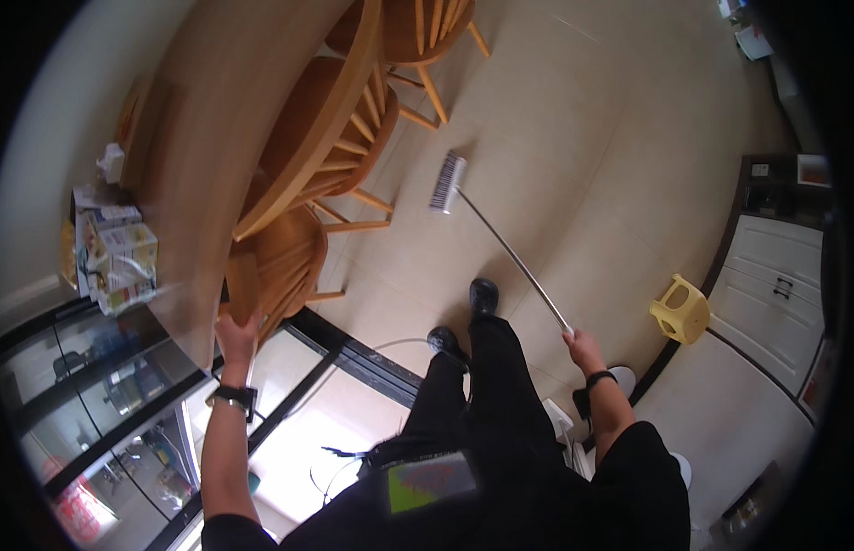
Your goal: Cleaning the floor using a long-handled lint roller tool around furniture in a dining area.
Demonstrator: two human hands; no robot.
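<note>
My right hand [584, 350] is closed around the top end of a thin metal broom handle [513, 255]. Ahead of my feet, the broom head [449, 182] lies on the tiled floor, its striped bristles facing left. On the left, my left hand [236, 337] grips the top of the back rail [244, 288] of the nearest wooden chair [289, 251], beside the table's edge. A second spindle-back chair [351, 148] stands farther along, its curved back partly covering its seat.
The wooden table [193, 172] carries boxes and packets [124, 255] on its far side. A third chair [417, 34] stands beyond. At right are a yellow plastic stool [682, 313] and a white cabinet [771, 296]. A black-framed door threshold [375, 368] and a thin cable [399, 341] lie by my feet.
</note>
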